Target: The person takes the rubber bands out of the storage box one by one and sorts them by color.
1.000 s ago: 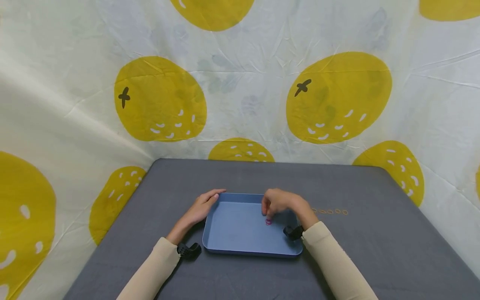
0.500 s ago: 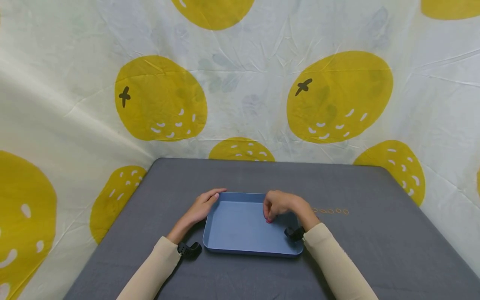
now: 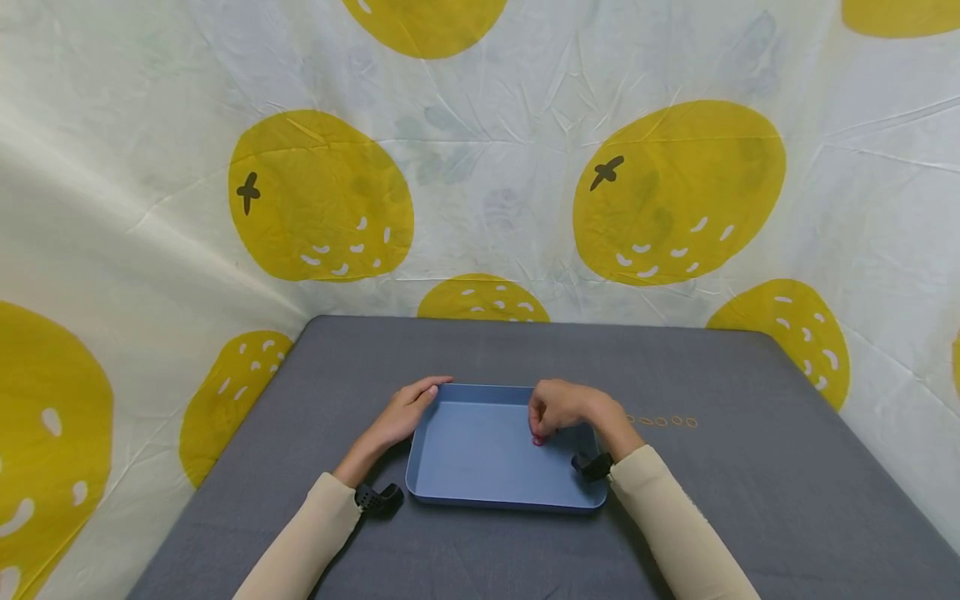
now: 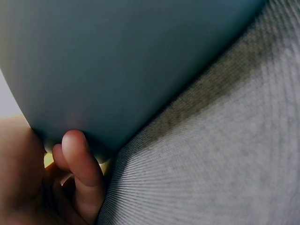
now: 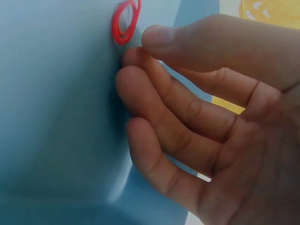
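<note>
A shallow blue tray (image 3: 480, 467) lies on the grey table. My left hand (image 3: 405, 414) holds its far left corner, with one finger reaching along the back rim. From the left wrist view, curled fingers (image 4: 77, 159) press against the tray's outer wall (image 4: 117, 70). Inside the tray, on the right half, my right hand (image 3: 558, 406) reaches down with bent fingers. A small red rubber band (image 3: 538, 441) shows right at its fingertips. In the right wrist view the red band (image 5: 124, 23) loops just beyond the thumb tip; the index fingertip is hidden, so I cannot tell whether it is pinched.
A row of several thin orange-yellow rubber bands (image 3: 663, 422) lies on the table (image 3: 750, 467) right of the tray, partly behind the right wrist. A white curtain (image 3: 487, 192) printed with yellow fruit hangs behind the table. Black cameras (image 3: 592, 467) sit on both wrists.
The right fingertips have come down onto the red band, then shifted up a little with red still showing beneath them. The left hand and tray have stayed put.
</note>
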Tool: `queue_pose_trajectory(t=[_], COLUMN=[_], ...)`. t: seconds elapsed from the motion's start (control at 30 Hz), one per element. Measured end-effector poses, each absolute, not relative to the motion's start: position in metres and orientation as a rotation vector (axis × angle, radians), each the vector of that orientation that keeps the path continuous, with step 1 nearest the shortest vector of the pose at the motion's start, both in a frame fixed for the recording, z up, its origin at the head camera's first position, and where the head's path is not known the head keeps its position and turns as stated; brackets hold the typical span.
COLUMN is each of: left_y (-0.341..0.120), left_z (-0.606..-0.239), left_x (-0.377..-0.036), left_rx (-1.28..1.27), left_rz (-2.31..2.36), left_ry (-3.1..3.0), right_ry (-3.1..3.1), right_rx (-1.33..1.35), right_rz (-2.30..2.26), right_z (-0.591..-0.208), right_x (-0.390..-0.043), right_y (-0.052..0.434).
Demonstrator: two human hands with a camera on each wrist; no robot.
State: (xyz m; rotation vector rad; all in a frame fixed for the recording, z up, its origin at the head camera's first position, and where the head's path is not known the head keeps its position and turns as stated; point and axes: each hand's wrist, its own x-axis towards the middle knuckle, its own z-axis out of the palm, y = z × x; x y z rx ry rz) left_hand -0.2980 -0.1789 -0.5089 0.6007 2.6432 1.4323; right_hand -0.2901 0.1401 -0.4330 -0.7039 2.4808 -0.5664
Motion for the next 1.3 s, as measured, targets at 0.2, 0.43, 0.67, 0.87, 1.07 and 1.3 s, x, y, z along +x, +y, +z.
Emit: queue_pose_trajectory(t=[0.2,0.43,0.67,0.87,1.07,1.3], left_y=[-0.1788,-0.1786,-0.1783,-0.1784,-0.178,-0.1781], left_z=[-0.5088,-0.5079,-0.5064,-0.5061,-0.5073,-0.5076], left_x=[-0.2982,-0.2979,-0.2968,-0.2964,-0.2969,-0.2974], left_rx=[0.584,0.6,0.605,0.587,0.594,0.601], left_rz=[1.437,1.44,1.452,1.454,1.449,1.458], left_ry=[2.638,2.629,2.623,2.621,2.632,2.628], right_ry=[2.455,2.478,2.475,2.512,2.515,2.487], right_rx=[-0.663,-0.706,-0.692,-0.712,-0.75,-0.853], right_rz=[-0.605,-0.565,-0.58,-0.595,-0.647,-0.695], right_z=[-0.4351,-0.4344,-0.4337,-0.4338,-0.4336,-0.4305], right_x=[-0.2899,-0.289,-0.2906,-0.2922,-0.2918,-0.2927], right_y=[0.1391,0.1395,0.1408,0.1404,0.1413,0.1462])
